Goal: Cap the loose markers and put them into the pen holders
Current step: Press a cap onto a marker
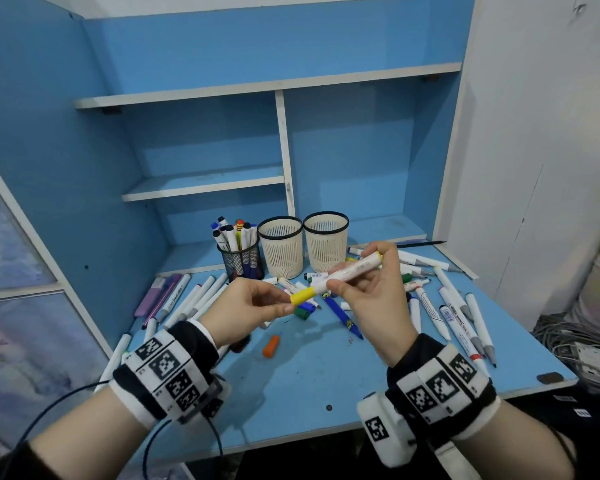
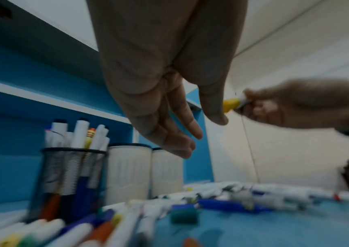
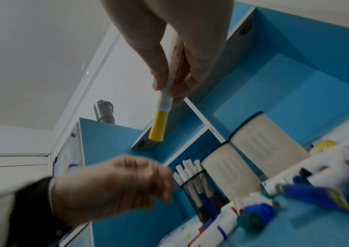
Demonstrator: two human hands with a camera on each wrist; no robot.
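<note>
From the head camera, the right hand (image 1: 371, 289) grips one white marker (image 1: 352, 270) around its barrel, held above the middle of the blue desk (image 1: 302, 382). A yellow cap (image 1: 302, 296) sits on the marker's near-left end. The left hand (image 1: 246, 306) is just beside that cap, thumb and forefinger close at its tip; whether they pinch it cannot be told here. Three pen holders stand in a row toward the desk's back edge: one black mesh holder (image 1: 242, 262) with several capped markers upright in it, and two beige holders (image 1: 282, 247) (image 1: 326, 244). Loose markers lie scattered along the left edge, in the middle and toward the right edge. One orange cap (image 1: 271, 346) lies alone near the front.

From the left wrist, the left hand (image 2: 165, 80) hangs with fingers straight and relaxed, holding nothing, its thumb just beside the yellow cap (image 2: 230, 104). The right hand (image 2: 292, 105) clasps the marker.

From the right wrist, the right hand (image 3: 175, 55) has fingers and thumb clamped round the marker barrel (image 3: 165, 100); the yellow cap (image 3: 158, 127) is fully seated and clear of the left hand (image 3: 114, 185), which is blurred.
</note>
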